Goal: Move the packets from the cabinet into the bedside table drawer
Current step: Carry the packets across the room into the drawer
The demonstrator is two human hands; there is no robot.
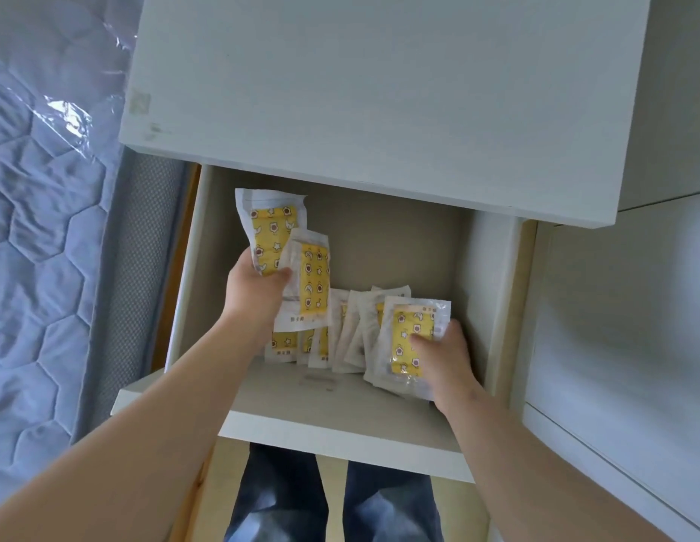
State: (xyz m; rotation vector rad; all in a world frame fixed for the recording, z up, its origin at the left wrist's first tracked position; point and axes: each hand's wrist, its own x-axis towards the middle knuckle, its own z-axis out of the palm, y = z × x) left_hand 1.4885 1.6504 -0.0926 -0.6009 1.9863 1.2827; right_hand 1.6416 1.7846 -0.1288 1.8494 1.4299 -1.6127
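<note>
Fingers of my left hand [256,295] pinch two yellow-patterned packets [272,232] over the open drawer [340,428]; my right hand [448,361] grips another packet [412,326] at the end of the standing row [350,326], probably steadying it so the new ones slot in upright. A quilted mattress [39,189] lies to the left.

Counts: 1 drawer [340,408], left hand [254,291] holding 2 packets [271,228], right hand [446,357] at least 1, roughly 6 overlapping loose packets [352,330] inside.
</note>
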